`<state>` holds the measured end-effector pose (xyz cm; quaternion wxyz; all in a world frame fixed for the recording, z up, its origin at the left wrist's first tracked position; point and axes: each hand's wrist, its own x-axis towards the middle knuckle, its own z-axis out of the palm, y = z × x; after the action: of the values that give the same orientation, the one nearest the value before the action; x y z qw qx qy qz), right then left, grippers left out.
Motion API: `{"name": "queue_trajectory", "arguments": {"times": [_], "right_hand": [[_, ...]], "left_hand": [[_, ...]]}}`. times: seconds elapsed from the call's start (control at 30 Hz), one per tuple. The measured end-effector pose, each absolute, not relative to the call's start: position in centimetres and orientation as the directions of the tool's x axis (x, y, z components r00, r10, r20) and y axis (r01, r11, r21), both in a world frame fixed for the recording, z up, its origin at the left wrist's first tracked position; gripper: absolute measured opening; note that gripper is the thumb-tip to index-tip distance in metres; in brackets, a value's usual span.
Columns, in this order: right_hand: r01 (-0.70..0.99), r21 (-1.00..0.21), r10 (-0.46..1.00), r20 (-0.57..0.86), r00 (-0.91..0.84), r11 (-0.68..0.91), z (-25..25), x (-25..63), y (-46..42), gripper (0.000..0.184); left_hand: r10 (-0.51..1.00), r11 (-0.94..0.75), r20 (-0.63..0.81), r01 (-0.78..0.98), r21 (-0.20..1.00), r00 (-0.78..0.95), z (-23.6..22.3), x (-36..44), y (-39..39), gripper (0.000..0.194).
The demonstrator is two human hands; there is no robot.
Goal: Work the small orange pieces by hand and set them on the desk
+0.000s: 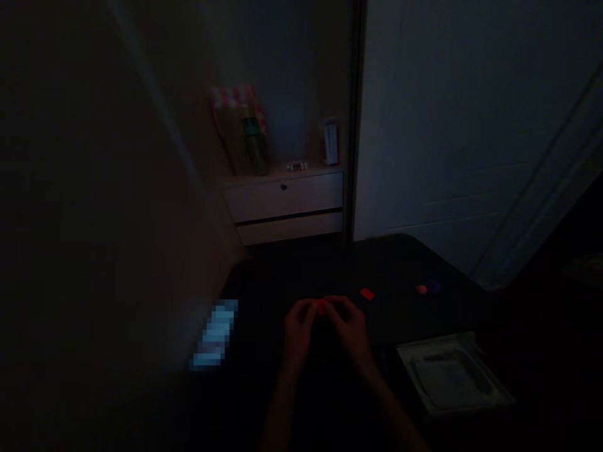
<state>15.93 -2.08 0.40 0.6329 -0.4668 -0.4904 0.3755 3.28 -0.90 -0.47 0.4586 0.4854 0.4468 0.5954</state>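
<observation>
In dim light, my left hand (299,320) and my right hand (347,317) meet over the dark table. Between their fingertips they pinch a small bright red piece (321,306), mostly covered by the fingers; its kind cannot be made out. Just beyond my right hand lies a flat red block-like piece (367,294). Farther right on the table, a small pinkish-red lump (421,289) touches a dark purple round thing (433,287).
A blurred, lit rectangle (215,333) lies at the table's left edge. At the right front is a pale, clear-looking packet or tray (452,376). Behind the table (292,270) stand white drawers (287,201), a green-topped bottle (253,141) and a pale door (447,125).
</observation>
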Motion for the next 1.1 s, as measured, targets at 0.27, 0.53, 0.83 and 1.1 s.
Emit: {"name": "queue_trajectory", "arguments": {"times": [0.27,0.53,0.83,1.1], "right_hand": [[-0.002,-0.96,0.933,0.27,0.238,0.279,0.19,16.04,-2.03,0.035],[0.008,-0.956,0.935,0.288,0.208,0.293,0.17,16.05,-2.05,0.03],[0.093,-0.942,0.928,0.335,0.163,0.323,-0.08,16.21,-1.96,0.025],[0.113,-0.926,0.918,0.373,0.131,0.36,-0.28,16.08,-1.95,0.025]], "left_hand": [[0.984,-0.158,0.146,-0.123,0.98,-0.106,-0.37,3.45,-0.9,0.033],[0.988,-0.155,0.152,-0.118,0.981,-0.037,-0.04,3.4,-1.14,0.031],[0.985,-0.167,0.163,-0.069,0.984,-0.058,-0.49,3.21,-0.97,0.032],[0.981,-0.181,0.176,-0.046,0.982,-0.085,-0.31,3.18,-0.88,0.034]]}}
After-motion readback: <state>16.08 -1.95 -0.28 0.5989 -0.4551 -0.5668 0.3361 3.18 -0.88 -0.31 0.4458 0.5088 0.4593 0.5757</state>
